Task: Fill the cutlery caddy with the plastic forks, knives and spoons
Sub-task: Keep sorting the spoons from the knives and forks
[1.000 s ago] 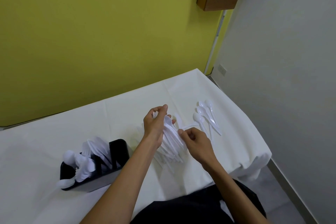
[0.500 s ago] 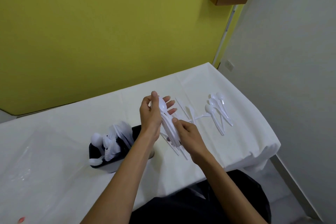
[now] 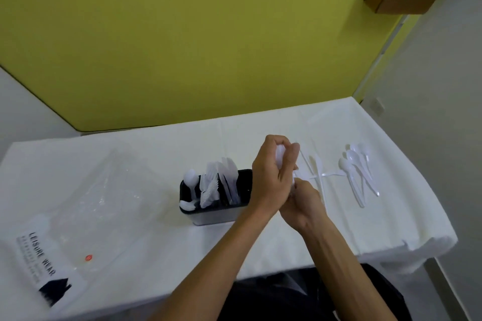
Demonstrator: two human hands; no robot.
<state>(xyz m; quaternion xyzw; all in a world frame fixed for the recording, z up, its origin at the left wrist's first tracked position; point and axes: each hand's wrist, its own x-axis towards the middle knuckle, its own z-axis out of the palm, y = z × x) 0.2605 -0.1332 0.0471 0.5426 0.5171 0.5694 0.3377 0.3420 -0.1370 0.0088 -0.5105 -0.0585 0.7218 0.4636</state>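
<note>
The left hand (image 3: 271, 180) is gripping a bundle of white plastic spoons (image 3: 280, 154), the right hand (image 3: 303, 203) pinching its lower end, just beside the black cutlery caddy (image 3: 245, 185) at the middle of the table (image 3: 156, 154); loose spoons (image 3: 354, 169) are lying near its right edge.

The caddy (image 3: 216, 212) is a black box with a pale lower front, standing upright on the white table (image 3: 391, 216). White spoons (image 3: 190, 180) stick up bowl-first from its left compartment, forks (image 3: 208, 187) lean in the next, and knives (image 3: 229, 172) stand to their right. A bundle of white cutlery (image 3: 280, 157) sits just right of the caddy, gripped by the left hand (image 3: 271, 177) near its top and the right hand (image 3: 302, 200) at its lower end. A few loose pieces (image 3: 317, 172) lie flat just beyond the 2 hands, and a cluster of loose spoons (image 3: 357, 172) lies farther right, bowls at the far end.
</note>
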